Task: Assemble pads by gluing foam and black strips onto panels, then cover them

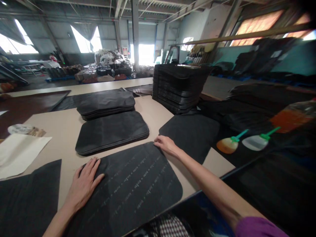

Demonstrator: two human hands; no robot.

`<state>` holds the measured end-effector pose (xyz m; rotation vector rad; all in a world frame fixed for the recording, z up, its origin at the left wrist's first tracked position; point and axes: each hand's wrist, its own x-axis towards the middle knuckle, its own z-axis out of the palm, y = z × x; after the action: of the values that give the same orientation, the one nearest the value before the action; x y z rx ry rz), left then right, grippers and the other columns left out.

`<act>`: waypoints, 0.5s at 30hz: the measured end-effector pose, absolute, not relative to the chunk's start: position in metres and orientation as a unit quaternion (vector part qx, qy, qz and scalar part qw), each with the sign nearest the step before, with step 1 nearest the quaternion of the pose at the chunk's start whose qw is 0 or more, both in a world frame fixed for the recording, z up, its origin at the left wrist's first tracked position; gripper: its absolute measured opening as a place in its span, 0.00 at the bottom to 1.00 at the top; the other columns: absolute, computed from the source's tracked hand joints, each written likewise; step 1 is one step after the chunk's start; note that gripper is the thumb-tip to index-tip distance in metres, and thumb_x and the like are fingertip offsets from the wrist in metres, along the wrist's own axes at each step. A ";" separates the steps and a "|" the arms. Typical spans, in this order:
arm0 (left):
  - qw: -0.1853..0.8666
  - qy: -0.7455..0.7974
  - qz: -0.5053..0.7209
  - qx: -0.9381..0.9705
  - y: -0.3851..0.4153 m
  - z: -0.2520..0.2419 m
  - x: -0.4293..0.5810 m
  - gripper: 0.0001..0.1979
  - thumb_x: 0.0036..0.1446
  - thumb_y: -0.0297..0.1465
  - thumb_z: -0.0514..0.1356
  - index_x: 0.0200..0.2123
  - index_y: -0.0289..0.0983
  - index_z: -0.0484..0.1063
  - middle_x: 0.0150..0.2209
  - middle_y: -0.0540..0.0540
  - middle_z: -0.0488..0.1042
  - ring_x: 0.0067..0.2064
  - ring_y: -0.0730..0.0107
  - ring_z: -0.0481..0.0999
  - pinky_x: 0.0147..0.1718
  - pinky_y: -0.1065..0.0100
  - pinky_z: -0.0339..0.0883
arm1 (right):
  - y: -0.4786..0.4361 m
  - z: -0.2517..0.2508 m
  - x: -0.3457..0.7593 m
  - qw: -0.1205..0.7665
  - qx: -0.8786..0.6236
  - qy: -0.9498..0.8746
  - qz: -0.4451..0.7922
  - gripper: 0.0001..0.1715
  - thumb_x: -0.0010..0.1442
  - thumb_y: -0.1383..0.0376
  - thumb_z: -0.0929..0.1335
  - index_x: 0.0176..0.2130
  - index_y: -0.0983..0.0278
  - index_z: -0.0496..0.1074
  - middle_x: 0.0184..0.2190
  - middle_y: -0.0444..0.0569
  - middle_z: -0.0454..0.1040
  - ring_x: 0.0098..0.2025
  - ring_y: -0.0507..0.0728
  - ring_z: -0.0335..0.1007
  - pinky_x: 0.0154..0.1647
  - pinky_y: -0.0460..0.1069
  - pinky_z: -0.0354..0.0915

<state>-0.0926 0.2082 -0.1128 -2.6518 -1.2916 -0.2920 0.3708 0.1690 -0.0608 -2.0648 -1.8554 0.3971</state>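
A black sheet with rounded corners and rows of pale printed lettering (138, 177) lies on the beige tabletop in front of me. My left hand (85, 182) rests flat on its left side, fingers stretched out and thumb spread. At the far right corner, the bent fingers of my right hand (165, 144) close on the edge of that sheet; the fingertips are partly hidden. Just beyond lies a low stack of plain black sheets (112, 133), with another similar stack (106, 103) behind it. To the right of my right hand is a further black sheet (190, 135).
A tall stack of black pieces (177, 87) stands at the back right. Two squeeze bottles, one amber (227, 145) and one whitish (255, 143), lie at the right near a container of orange liquid (292, 115). Cream paper (22, 154) and dark material (29, 197) lie left.
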 end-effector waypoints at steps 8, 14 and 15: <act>0.090 -0.438 -0.100 -0.889 0.211 -0.119 -0.095 0.32 0.70 0.47 0.46 0.73 0.42 0.50 0.73 0.39 0.52 0.72 0.56 0.54 0.67 0.50 0.49 | 0.185 -0.050 0.370 0.125 -0.756 -0.606 0.215 0.15 0.69 0.56 0.71 0.39 0.67 0.75 0.38 0.47 0.76 0.41 0.57 0.74 0.46 0.55 0.71; 0.091 -0.439 -0.094 -0.889 0.213 -0.122 -0.097 0.33 0.70 0.47 0.45 0.73 0.42 0.48 0.73 0.41 0.51 0.72 0.57 0.54 0.66 0.50 0.50 | 0.185 -0.040 0.368 0.103 -0.754 -0.600 0.248 0.16 0.69 0.56 0.71 0.38 0.67 0.75 0.36 0.47 0.76 0.40 0.57 0.75 0.45 0.54 0.72; 0.092 -0.437 -0.092 -0.890 0.213 -0.123 -0.098 0.33 0.70 0.47 0.45 0.73 0.42 0.48 0.73 0.41 0.50 0.72 0.58 0.54 0.66 0.50 0.50 | 0.185 -0.039 0.368 0.101 -0.754 -0.599 0.249 0.16 0.69 0.56 0.71 0.39 0.67 0.75 0.37 0.47 0.76 0.40 0.57 0.75 0.44 0.54 0.73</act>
<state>-0.0977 0.2134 -0.1227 -2.6427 -1.2984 -0.2736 0.3681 0.1852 -0.0393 -2.2279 -1.7712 0.7353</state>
